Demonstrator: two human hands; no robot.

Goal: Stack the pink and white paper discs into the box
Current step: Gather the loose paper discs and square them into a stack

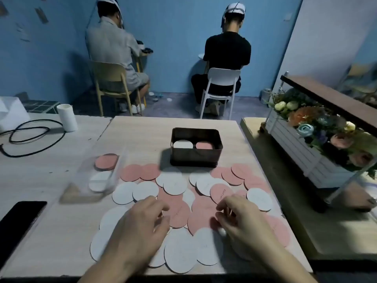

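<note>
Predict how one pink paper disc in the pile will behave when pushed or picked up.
The pink disc lies thin and flat, so it probably slides rather than rolls and is awkward to pinch off the table. It overlaps neighbours, so a push would likely drag white discs along. Probably light, slightly bendy.

Room's pretty dim, with a blue wall all across the back and a greyish floor. Two people sit facing that wall, one on a wooden chair, the other on a white plastic chair. Up front there's a pale wood table. A black cable is looped on the side table to the left, and a white planter full of flowers is off to the right.
</note>
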